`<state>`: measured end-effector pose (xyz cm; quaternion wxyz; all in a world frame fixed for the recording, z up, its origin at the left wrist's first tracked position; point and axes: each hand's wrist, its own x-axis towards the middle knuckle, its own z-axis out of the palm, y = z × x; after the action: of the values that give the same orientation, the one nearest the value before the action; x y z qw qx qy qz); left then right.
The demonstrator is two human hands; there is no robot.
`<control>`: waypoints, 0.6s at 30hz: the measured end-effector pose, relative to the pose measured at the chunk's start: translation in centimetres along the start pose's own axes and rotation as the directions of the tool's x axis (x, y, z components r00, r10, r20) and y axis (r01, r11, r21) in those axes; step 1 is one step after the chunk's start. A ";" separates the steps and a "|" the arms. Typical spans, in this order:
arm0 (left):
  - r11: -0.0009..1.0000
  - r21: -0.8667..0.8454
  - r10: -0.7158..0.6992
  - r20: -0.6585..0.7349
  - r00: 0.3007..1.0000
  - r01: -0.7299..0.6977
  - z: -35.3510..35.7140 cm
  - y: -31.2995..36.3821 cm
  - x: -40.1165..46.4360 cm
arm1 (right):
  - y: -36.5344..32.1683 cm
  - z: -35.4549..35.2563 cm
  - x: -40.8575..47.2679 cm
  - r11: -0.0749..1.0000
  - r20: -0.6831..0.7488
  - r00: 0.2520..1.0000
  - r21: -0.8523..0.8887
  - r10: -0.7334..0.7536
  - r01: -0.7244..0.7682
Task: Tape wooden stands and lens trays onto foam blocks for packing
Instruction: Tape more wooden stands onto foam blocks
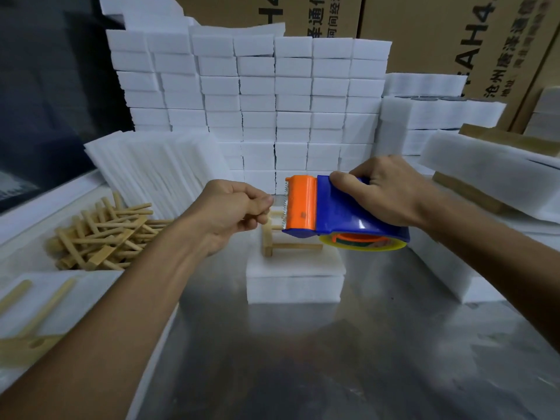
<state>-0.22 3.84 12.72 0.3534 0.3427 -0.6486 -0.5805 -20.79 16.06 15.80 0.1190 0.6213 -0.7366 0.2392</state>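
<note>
At frame centre, a wooden stand lies on a foam block on the steel table. Your left hand pinches the tape end; your right hand grips the tape dispenser. Loose wooden pieces pile lower left.

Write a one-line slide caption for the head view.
Right hand holds a blue-and-orange tape dispenser over a wooden stand on a foam block; left hand pinches at its blade.
</note>
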 end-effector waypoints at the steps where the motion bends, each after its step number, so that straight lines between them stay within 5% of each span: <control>1: 1.000 -0.003 -0.008 -0.013 1.000 0.008 -0.4 0.3 0.2 | 0.2 -0.1 0.1 1.000 0.013 1.000 0.003 -0.005 0.005; 8: 0.998 0.012 -0.055 -0.169 0.984 0.058 -6.8 0.7 1.8 | 3.6 -1.7 0.5 0.993 0.099 0.995 -0.114 0.025 -0.014; 18: 0.980 0.031 -0.181 -0.292 0.939 0.199 -5.8 -1.8 3.6 | 3.0 -0.7 4.5 0.982 0.221 0.967 -0.165 0.131 -0.095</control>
<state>2.93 -2.41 11.57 0.3759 0.4950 -0.5712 -0.5361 -24.66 12.93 17.94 0.0662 0.5907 -0.7959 0.1148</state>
